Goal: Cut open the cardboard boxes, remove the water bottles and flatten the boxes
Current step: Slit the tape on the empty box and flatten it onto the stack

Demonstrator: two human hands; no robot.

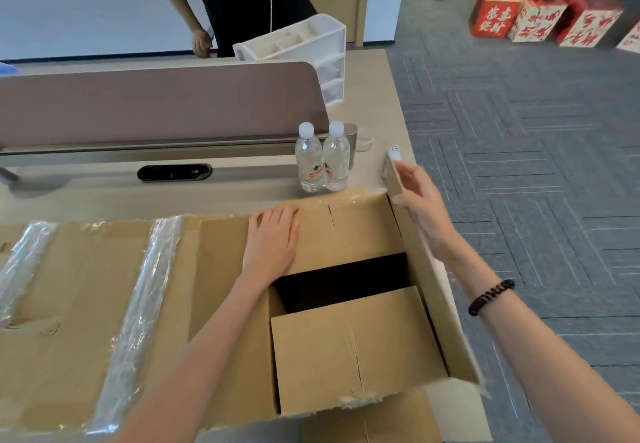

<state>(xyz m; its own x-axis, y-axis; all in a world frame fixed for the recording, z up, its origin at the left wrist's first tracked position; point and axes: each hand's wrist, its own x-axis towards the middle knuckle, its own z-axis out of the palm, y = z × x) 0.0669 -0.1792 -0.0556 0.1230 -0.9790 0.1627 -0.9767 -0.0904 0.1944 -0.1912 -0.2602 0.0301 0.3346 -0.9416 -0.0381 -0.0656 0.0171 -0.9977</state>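
The fingers (277,216) of the left hand (272,240) are lying straight and released, pressing flat on the far flap (349,228) of the open cardboard box (346,349). The right hand (422,200), a little blurred, is resting with stretched fingers against the outer side of the upright right flap (433,290). Just beyond the left fingertips, two water bottles (309,162) are standing side by side on the desk (374,96). Left of the fingers, flattened cardboard (86,304) with tape strips is lying.
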